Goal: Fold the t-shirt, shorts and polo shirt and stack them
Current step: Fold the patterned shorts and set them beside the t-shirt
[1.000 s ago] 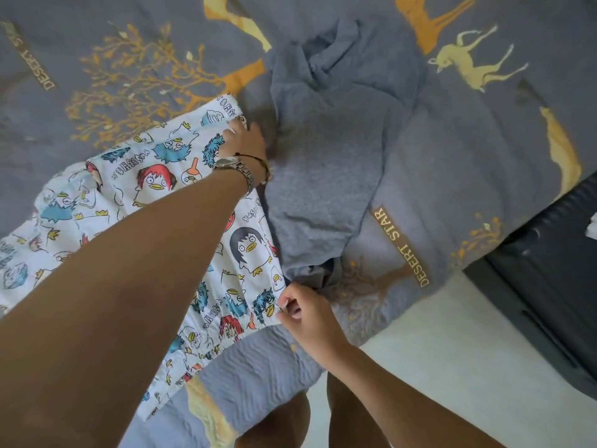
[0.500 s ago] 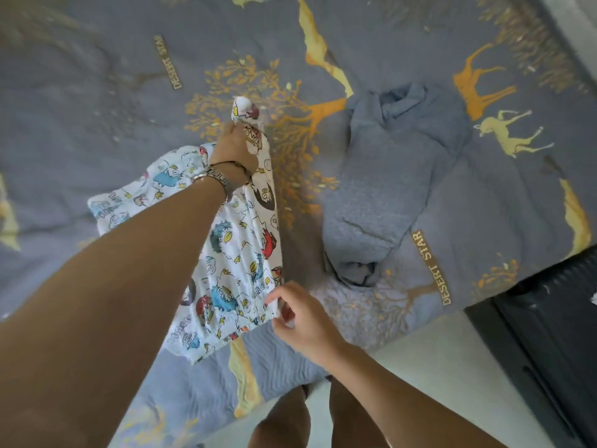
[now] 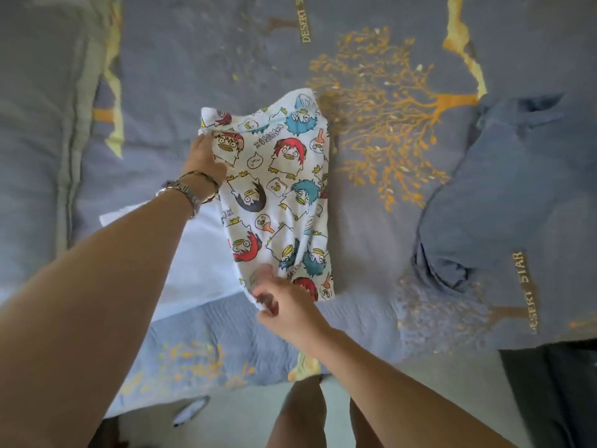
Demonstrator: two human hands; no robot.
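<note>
The cartoon-print shorts [image 3: 277, 202] are held up over the bed [image 3: 371, 221] by both hands. They are folded into a long, narrow shape. Their long side runs from the far end, near the orange tree print [image 3: 387, 124] on the bed cover, back toward the person. The far end is pinched by the left hand [image 3: 205, 158], with the fingers tucked behind the cloth and the thumb on top. A watch [image 3: 181, 192] and a thin bracelet [image 3: 200, 177] are worn on that wrist. The near end is pinched by the right hand [image 3: 284, 302], with the fingers curled round the bottom edge. A folded white garment [image 3: 193, 253] is seen lying flat on the bed, just under the left side of the shorts. A gray-blue polo shirt [image 3: 504, 202] is left in a loose heap on the bed, well apart to the right. A dark suitcase [image 3: 555, 392] is seen on the floor beside the bed, at the lower right.
</note>
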